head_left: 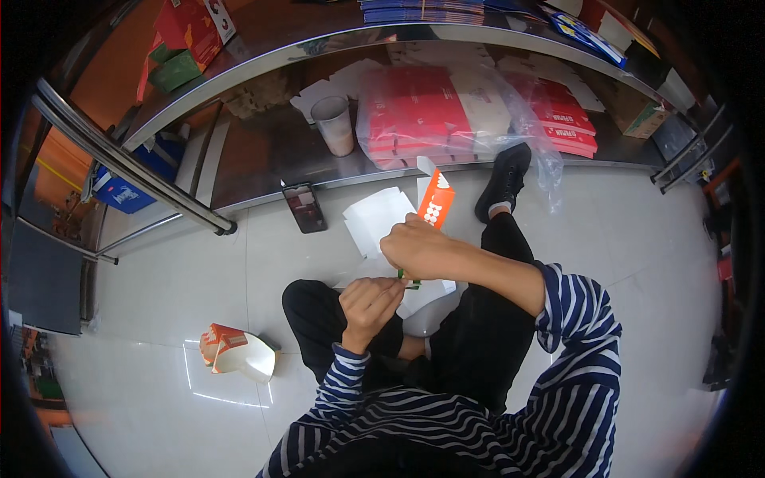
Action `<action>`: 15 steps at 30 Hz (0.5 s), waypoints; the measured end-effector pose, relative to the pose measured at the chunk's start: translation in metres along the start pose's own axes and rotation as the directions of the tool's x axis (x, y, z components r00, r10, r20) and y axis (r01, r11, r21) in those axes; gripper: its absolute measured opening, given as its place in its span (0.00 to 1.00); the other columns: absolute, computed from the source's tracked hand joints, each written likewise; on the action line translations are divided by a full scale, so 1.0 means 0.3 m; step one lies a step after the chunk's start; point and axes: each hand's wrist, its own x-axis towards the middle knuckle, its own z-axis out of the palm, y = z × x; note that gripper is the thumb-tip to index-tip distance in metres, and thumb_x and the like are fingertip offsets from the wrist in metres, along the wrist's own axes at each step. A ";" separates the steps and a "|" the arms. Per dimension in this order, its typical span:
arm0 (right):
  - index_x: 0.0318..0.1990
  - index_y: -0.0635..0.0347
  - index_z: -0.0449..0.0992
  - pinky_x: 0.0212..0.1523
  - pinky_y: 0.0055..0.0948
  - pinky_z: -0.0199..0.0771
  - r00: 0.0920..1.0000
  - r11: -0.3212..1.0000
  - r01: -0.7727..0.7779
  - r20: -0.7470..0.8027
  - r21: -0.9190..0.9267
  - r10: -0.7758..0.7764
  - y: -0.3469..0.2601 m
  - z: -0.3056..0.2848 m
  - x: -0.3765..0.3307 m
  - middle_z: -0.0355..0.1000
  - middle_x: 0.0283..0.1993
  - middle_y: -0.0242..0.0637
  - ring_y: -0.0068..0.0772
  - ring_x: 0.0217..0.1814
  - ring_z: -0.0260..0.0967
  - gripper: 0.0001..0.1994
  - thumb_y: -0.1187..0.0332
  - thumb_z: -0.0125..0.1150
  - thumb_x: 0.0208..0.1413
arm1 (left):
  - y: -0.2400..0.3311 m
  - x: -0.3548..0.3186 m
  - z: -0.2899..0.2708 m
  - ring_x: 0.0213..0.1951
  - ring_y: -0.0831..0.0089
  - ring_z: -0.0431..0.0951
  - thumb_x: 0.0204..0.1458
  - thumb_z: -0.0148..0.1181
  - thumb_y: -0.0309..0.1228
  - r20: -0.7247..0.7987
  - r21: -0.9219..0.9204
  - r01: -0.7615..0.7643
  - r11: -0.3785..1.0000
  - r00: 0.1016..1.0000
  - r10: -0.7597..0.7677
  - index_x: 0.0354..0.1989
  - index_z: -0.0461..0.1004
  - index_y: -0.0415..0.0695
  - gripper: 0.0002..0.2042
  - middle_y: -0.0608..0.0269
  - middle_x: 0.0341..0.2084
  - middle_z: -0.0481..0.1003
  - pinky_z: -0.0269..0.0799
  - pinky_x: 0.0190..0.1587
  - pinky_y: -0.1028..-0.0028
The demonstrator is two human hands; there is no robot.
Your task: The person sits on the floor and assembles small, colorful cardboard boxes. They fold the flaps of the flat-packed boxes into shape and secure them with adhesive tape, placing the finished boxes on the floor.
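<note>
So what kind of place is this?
Probably a food shop's back room: there's a metal shelf, a plastic-wrapped stack of red packaging, and an orange carton on the floor.

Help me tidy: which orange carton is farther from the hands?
The left carton, on the floor left of the left knee; the other carton is by the right hand.

Downward fisheye view from head height

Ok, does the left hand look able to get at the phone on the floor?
Probably yes: the way from the left hand to the phone, past the bent left knee, looks open, though that hand appears to be pinching a small green item.
</note>
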 end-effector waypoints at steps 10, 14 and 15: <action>0.23 0.63 0.75 0.33 0.43 0.67 0.999 0.989 0.035 0.009 -0.143 -0.034 0.071 0.101 0.034 0.71 0.24 0.45 0.44 0.31 0.70 0.16 0.59 0.67 0.32 | -0.035 -0.018 0.058 0.24 0.65 0.75 0.32 0.65 0.22 0.033 -0.076 0.108 0.991 0.994 -0.106 0.23 0.76 0.40 0.07 0.59 0.22 0.75 0.70 0.29 0.72; 0.16 0.63 0.74 0.20 0.35 0.68 0.930 0.952 0.161 -0.284 -0.260 -0.235 0.111 0.241 0.180 0.69 0.15 0.47 0.41 0.20 0.69 0.12 0.62 0.60 0.24 | -0.033 -0.022 0.060 0.26 0.61 0.75 0.36 0.63 0.19 0.069 -0.138 0.292 0.946 0.956 -0.285 0.26 0.77 0.34 0.06 0.51 0.23 0.75 0.71 0.31 0.71; 0.18 0.59 0.76 0.26 0.37 0.67 0.954 0.955 0.166 -0.206 -0.246 -0.219 0.109 0.243 0.219 0.71 0.19 0.42 0.37 0.24 0.70 0.10 0.63 0.61 0.26 | -0.059 -0.039 0.066 0.27 0.64 0.75 0.38 0.63 0.21 0.096 -0.157 0.265 0.951 0.963 -0.253 0.29 0.76 0.34 0.08 0.53 0.25 0.75 0.71 0.31 0.72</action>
